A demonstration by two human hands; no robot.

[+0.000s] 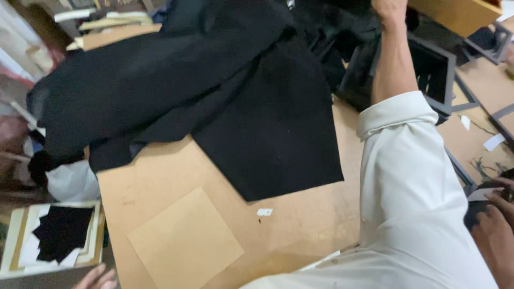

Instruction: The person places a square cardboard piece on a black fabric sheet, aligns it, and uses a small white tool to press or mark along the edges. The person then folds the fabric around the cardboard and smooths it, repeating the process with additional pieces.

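While the right hand [389,9] reaches up at the frame's top edge, grip unclear, black fabric [214,91] sprawls over the brown table [300,225], long axis upper-left to lower-right, corner pointing down-right. Left hand unseen.

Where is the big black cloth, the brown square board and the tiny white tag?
Black cloth [267,123], head view, on its flat lower panel.
Brown square board [184,241], head view, on its middle.
White tag [264,212], head view, on its centre.
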